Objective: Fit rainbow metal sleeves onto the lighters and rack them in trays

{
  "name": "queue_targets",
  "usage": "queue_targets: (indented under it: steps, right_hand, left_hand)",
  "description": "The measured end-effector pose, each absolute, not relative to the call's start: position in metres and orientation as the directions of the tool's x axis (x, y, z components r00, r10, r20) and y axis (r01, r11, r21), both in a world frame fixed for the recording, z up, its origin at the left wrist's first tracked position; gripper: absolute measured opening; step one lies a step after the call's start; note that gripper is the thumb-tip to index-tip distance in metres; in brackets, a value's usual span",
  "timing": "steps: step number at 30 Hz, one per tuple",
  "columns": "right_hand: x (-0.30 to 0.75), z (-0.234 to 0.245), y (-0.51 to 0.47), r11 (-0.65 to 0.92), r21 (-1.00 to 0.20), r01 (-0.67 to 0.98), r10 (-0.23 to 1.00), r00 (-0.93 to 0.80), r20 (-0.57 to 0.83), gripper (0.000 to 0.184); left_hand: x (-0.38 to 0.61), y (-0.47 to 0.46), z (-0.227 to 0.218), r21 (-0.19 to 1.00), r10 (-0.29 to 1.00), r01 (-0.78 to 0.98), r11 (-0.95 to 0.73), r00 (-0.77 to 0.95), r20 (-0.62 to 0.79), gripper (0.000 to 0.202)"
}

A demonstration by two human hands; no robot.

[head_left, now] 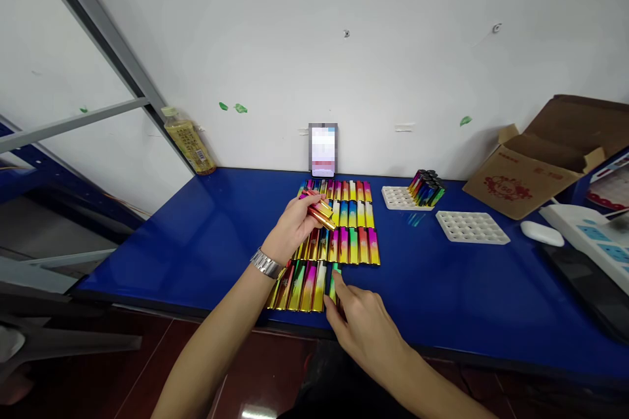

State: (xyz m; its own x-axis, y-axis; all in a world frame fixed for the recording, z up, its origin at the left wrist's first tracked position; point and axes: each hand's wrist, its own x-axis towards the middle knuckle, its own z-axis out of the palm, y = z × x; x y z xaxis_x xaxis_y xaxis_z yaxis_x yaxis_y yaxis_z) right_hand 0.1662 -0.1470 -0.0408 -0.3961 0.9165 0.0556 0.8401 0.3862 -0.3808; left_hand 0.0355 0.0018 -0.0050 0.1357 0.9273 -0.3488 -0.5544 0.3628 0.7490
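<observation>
My left hand (293, 217) is closed around a few shiny lighters (322, 215), red-gold and pink, held above the rows. My right hand (361, 314) has thumb and index finger on a green and gold lighter (333, 287) at the right end of the front row. That lighter lies beside a white and yellow lighter (319, 287), with a small gap between them. Several rows of metallic, colour-fading lighters (354, 245) lie side by side on the blue table (236, 209). My left hand and forearm hide part of the rows' left side.
A phone (323, 150) stands against the wall behind the rows. To the right are a white holed tray (396, 198) with upright lighters (426, 188), another white tray (472, 228), an open cardboard box (525, 177) and a white mouse-like object (542, 234). A bottle (190, 142) leans at the left.
</observation>
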Motion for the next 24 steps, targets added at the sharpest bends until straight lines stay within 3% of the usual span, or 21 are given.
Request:
queue_targets:
  steps: [9, 13, 16, 19, 24]
  right_hand:
    - [0.166, -0.044, -0.147, 0.439, -0.412, 0.798, 0.896, -0.421, 0.140, 0.038]
    - [0.175, -0.036, -0.143, 0.409, -0.549, 0.729, 0.911, -0.361, 0.198, 0.033]
    - [0.188, -0.025, -0.131, 0.323, -0.671, 0.667, 0.946, -0.212, 0.245, 0.040]
    - [0.196, -0.012, -0.113, 0.222, -0.749, 0.625, 0.974, -0.108, 0.198, 0.037]
    - [0.193, -0.009, -0.093, 0.231, -0.765, 0.601, 0.970, -0.207, 0.130, 0.041]
  left_hand:
    - [0.033, -0.011, -0.005, 0.756, 0.919, -0.522, 0.394, 0.227, -0.322, 0.007]
    - [0.032, -0.020, -0.001, 0.742, 0.906, -0.520, 0.423, 0.260, -0.334, 0.010]
    - [0.031, -0.025, -0.001, 0.742, 0.896, -0.503, 0.443, 0.286, -0.341, 0.010]
    - [0.034, -0.029, -0.004, 0.749, 0.878, -0.469, 0.468, 0.342, -0.335, 0.009]
    - [0.043, -0.035, -0.004, 0.760, 0.853, -0.420, 0.496, 0.400, -0.336, 0.013]
